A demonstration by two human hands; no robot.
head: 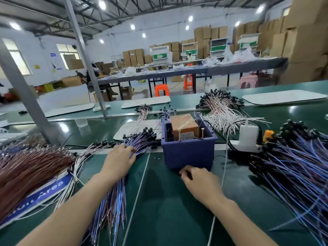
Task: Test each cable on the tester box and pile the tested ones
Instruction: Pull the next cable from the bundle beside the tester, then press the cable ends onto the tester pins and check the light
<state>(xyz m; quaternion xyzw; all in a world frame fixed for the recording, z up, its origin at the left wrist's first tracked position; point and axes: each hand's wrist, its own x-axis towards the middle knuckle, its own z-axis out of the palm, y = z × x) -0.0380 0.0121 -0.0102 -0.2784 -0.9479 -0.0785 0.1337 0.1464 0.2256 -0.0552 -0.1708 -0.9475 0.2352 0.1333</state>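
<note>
- Your left hand [120, 160] lies on a fanned bundle of blue-purple cables [110, 206] on the green bench [168, 210], left of the tester box. The fingers lie fairly flat with their tips among the wires. Motion blur hides whether they pinch one.
- Your right hand [198, 180] rests knuckles-up on the bench just in front of the tester box [188, 153], its fingers curled under. You cannot tell from here whether anything is inside that curl.
- The tester box, a blue bin, stands mid-bench between your hands and holds an orange unit [184, 125], with two upright metal pins at the unit's near edge.
- A larger pile of blue-purple cables [298, 166] with black end caps spreads across the bench on your right.
- Red-brown wires [26, 167] lie at far left over a blue sign [49, 190].
- White-pink cables [221, 110] are heaped behind the box.
- A white power strip [248, 139] sits just right of the box.
</note>
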